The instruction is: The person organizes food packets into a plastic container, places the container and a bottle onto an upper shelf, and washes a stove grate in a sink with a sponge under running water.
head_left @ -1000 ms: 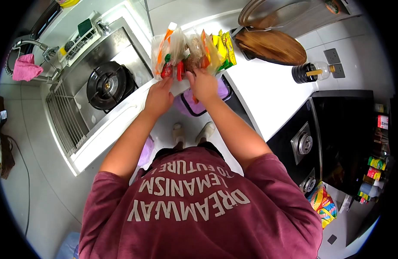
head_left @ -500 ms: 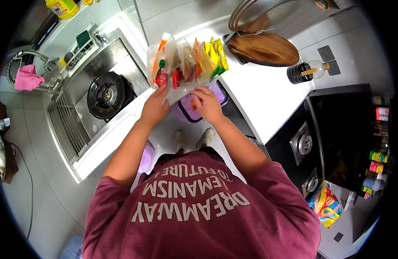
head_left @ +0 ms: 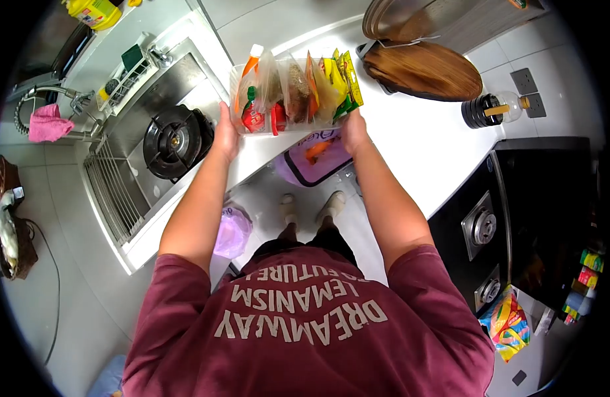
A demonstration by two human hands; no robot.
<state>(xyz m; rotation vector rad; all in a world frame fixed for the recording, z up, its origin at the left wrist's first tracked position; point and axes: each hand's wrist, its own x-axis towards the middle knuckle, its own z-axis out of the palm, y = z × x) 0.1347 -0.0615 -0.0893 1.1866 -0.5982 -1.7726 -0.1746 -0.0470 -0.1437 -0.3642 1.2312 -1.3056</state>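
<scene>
A clear plastic storage bin (head_left: 295,128) is at the front edge of the white counter, between my two hands. My left hand (head_left: 226,137) grips its left end and my right hand (head_left: 353,133) its right end; some fingers are hidden. Inside stand an orange bottle with a white cap (head_left: 251,61), a red packet with a green top (head_left: 253,114), another red packet (head_left: 278,118), a clear bag of brown contents (head_left: 296,92) and yellow-green packets (head_left: 348,83).
To the left, a wok burner (head_left: 175,141) sits in the steel sink (head_left: 196,83). Wooden cutting boards (head_left: 424,69) and a dark-ringed bottle (head_left: 482,111) stand at the right back. Below are a purple-lined trash bin (head_left: 305,173) and a purple bag (head_left: 233,233). A black stove (head_left: 536,198) lies right.
My hands have moved apart from the bin's front to its two ends. More of the purple-lined trash bin below shows, and the view has shifted slightly.
</scene>
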